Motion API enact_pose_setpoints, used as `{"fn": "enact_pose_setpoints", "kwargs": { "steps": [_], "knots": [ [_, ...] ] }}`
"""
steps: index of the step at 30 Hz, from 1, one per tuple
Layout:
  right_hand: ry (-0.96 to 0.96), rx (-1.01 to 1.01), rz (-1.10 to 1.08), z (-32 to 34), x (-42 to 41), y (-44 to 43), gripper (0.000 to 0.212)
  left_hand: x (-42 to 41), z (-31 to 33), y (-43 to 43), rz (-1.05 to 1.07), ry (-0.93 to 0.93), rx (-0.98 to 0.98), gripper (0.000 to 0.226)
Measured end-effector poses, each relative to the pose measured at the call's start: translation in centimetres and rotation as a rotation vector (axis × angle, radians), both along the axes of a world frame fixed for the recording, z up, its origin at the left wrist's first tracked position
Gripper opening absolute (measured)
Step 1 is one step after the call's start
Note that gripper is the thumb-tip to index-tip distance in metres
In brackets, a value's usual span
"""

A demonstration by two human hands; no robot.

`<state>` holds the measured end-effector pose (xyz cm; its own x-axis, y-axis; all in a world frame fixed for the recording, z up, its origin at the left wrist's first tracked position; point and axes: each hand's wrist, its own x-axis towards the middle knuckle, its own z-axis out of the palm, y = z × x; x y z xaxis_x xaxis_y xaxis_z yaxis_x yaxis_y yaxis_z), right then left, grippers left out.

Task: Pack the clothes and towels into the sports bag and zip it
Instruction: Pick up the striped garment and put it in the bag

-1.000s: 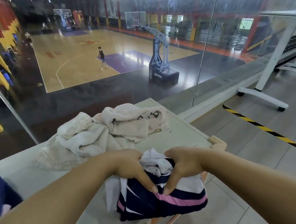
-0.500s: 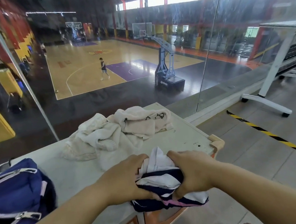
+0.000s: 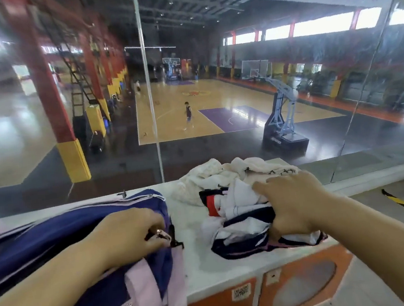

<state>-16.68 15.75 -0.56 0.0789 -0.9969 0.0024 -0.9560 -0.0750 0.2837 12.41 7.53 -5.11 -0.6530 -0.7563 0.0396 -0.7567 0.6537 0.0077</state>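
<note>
while the left hand [image 3: 129,232] pinches the zip pull [image 3: 163,235] of the navy sports bag [image 3: 55,233] on the counter [image 3: 202,265], the right hand [image 3: 293,205] grips the bundled striped garment [image 3: 244,233] beside it; i'd draw the zip fully open so the bundle, then the towels [image 3: 210,174] behind, drop in.

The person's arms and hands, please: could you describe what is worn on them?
Nothing is worn: left hand and right hand are ungloved, without rings, watch or bands; left forearm and right forearm are bare to the frame's edge.
</note>
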Motion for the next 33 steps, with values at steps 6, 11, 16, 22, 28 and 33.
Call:
{"fn": "enact_pose_setpoints", "kwargs": {
  "steps": [6,11,16,22,28,33],
  "knots": [
    [-0.114,-0.154,0.071,2.8,7.6,-1.0,0.072,12.6,-0.7,2.5,0.253,-0.067,-0.045,0.032],
    [-0.271,-0.255,0.158,2.7,14.1,-2.5,0.072,20.4,-1.6,4.4,0.412,-0.187,-0.055,0.026],
    [-0.423,-0.279,0.244,0.9,20.1,-3.9,0.075,24.3,-3.0,4.7,0.511,-0.256,-0.083,0.059],
    [-0.36,-0.282,0.412,-0.8,25.5,-4.1,0.073,23.9,-4.6,4.0,0.702,-0.186,0.061,0.109],
    [-0.01,-0.27,0.617,-2.8,28.4,-4.9,0.074,25.9,-3.2,2.6,0.649,-0.035,0.174,0.111],
    [0.059,-0.114,0.626,-3.0,31.8,-5.7,0.065,26.3,-2.8,2.5,0.541,0.079,0.17,0.126]
  ]
}}
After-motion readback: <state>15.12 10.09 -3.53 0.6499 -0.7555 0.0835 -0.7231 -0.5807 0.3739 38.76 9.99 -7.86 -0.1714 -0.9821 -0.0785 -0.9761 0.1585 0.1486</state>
